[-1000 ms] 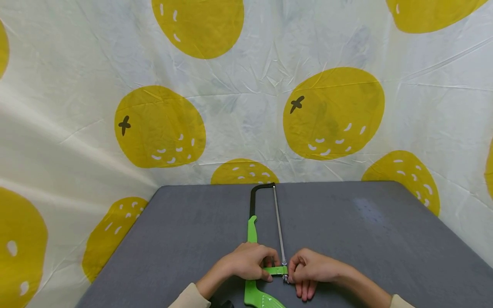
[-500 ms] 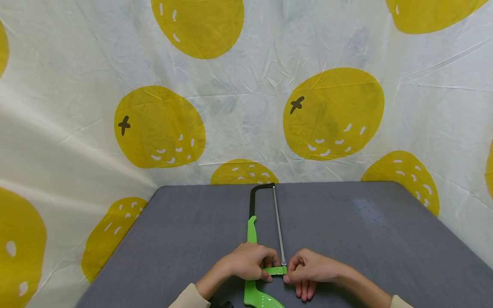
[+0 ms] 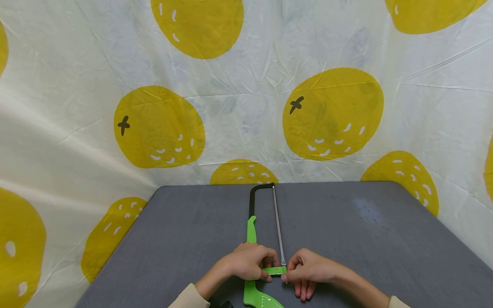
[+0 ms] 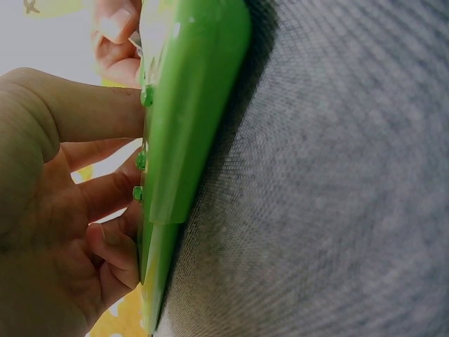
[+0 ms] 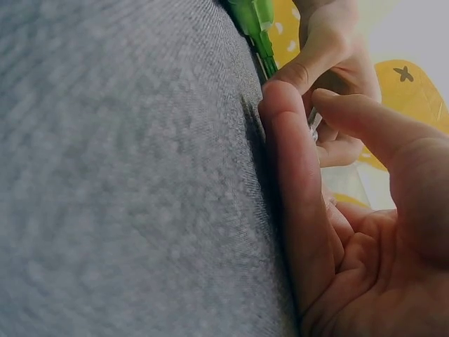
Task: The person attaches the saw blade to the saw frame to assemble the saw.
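Note:
A hacksaw (image 3: 251, 231) with a green handle and black front frame lies flat on the table, its blade (image 3: 278, 226) to the right. My left hand (image 3: 246, 261) rests over the green frame, thumb and fingers holding either side of the short green cross-arm (image 3: 275, 270). In the left wrist view, fingers reach past the green handle (image 4: 189, 105). At the blade's near end my right hand (image 3: 312, 270) pinches a small metal wing nut between thumb and index finger, mostly hidden. A sliver of metal (image 5: 313, 128) shows there in the right wrist view; the other fingers rest low by the tabletop.
The grey cloth-covered table (image 3: 377, 239) stretches out on both sides of the saw. Behind it and to the left hangs a white curtain (image 3: 246, 124) printed with yellow fruit. A small dark object (image 3: 227, 304) shows at the bottom edge near the left sleeve.
The right thumb has shifted left over the wing nut, which showed one second ago and is now covered. The left hand and the hacksaw stay nearly in place.

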Tool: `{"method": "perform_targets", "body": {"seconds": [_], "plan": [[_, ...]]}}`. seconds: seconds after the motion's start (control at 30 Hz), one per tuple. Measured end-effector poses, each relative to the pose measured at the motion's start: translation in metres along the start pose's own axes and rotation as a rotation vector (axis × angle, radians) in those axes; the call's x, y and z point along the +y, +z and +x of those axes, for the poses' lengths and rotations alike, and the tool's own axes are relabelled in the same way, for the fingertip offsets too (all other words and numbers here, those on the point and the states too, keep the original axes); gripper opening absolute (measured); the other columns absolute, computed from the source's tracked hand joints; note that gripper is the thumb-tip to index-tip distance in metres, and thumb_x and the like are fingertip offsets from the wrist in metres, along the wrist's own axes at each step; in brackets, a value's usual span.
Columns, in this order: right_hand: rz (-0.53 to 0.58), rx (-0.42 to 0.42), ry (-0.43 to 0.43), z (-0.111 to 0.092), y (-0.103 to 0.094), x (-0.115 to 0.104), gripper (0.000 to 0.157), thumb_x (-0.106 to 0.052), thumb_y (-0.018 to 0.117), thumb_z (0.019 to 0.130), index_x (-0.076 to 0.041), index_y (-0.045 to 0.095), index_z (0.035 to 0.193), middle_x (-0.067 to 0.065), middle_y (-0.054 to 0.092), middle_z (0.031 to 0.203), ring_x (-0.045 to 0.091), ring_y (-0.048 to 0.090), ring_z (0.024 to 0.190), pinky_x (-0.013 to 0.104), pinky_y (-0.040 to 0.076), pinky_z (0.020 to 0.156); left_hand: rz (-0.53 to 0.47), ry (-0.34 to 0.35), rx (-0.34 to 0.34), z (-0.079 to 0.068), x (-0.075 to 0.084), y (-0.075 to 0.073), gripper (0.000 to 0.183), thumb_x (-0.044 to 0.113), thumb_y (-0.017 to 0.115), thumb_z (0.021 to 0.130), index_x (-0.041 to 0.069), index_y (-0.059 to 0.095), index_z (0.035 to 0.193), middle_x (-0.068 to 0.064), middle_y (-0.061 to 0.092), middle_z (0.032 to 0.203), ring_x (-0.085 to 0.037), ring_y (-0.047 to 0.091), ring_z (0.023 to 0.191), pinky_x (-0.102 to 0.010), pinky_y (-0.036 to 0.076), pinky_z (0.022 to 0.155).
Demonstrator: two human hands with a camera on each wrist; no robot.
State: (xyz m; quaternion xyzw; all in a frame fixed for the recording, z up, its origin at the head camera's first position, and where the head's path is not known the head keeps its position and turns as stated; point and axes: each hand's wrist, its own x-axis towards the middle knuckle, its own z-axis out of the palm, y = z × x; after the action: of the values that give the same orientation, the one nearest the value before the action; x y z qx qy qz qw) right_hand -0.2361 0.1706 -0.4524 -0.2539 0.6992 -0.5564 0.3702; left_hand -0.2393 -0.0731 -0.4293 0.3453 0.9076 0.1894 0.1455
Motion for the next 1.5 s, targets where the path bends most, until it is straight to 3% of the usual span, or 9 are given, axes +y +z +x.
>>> {"method": "perform_targets", "body": {"seconds": [0.2,0.77,1.0,1.5], "plan": [[0.009,-0.024,-0.006,-0.0008,-0.0002,-0.0017,0.042,-0.019,0.068,0.097,0.022,0.063,0.095,-0.003,0.066,0.06,0.003,0.066,0.049,0.02,0.051,0.045,-0.001,0.004,-0.001,0.0002,-0.0006,0.0002,0.025,0.029,0.086,0.084,0.035,0.072,0.103,0.024,0.064,0.078,0.006,0.054,0.066,-0.018,0.043,0.064],[0.008,-0.043,-0.001,-0.0015,-0.0023,-0.0018,0.034,-0.017,0.065,0.097,0.017,0.067,0.096,-0.001,0.07,0.064,0.005,0.068,0.051,0.021,0.053,0.047,-0.006,0.001,-0.004,-0.0007,0.0003,-0.0007,0.024,0.028,0.085,0.085,0.035,0.072,0.104,0.024,0.064,0.079,0.007,0.055,0.067,-0.018,0.043,0.064],[0.034,-0.069,0.004,-0.0024,-0.0037,-0.0029,0.023,-0.015,0.063,0.097,0.007,0.069,0.097,-0.001,0.069,0.065,0.003,0.068,0.053,0.021,0.054,0.049,0.002,-0.003,0.003,0.0002,-0.0001,-0.0001,0.025,0.029,0.086,0.083,0.035,0.072,0.104,0.023,0.064,0.078,0.006,0.054,0.066,-0.018,0.043,0.063],[0.045,-0.1,-0.009,-0.0034,-0.0066,-0.0005,0.025,-0.009,0.059,0.094,0.014,0.067,0.099,-0.002,0.07,0.066,0.003,0.069,0.055,0.022,0.055,0.05,-0.008,0.003,-0.003,0.0009,-0.0004,-0.0001,0.025,0.028,0.085,0.084,0.035,0.072,0.104,0.023,0.064,0.078,0.007,0.054,0.066,-0.018,0.044,0.063]]}}
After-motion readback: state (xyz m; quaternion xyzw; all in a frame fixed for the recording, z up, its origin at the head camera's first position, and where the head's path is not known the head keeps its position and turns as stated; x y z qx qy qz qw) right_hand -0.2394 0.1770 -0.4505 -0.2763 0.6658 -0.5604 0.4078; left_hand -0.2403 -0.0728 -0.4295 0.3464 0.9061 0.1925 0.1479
